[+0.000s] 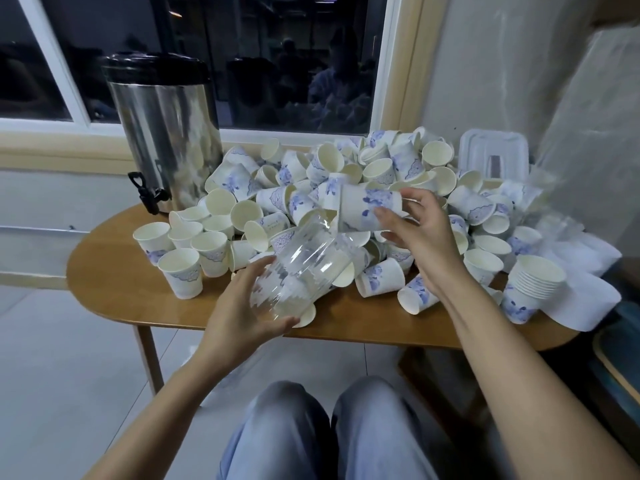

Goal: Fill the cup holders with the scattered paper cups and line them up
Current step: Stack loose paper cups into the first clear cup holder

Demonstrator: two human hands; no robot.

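Readable text: none could be made out anywhere.
Paper cup (pixel 363 206) held by the right hand (pixel 419 233): it bore a blue flower print, with no lettering that could be read.
Cup in the heap (pixel 275 221): it showed small dark marks beside the blue pattern, too small and blurred to read.
Cup holder (pixel 304 265) gripped by the left hand (pixel 239 313): clear plastic, nothing legible on it.
Steel urn (pixel 166 133): only reflections showed on its side.
White lid (pixel 493 152): it had a dark rectangular patch, too blurred to tell whether it was a label.
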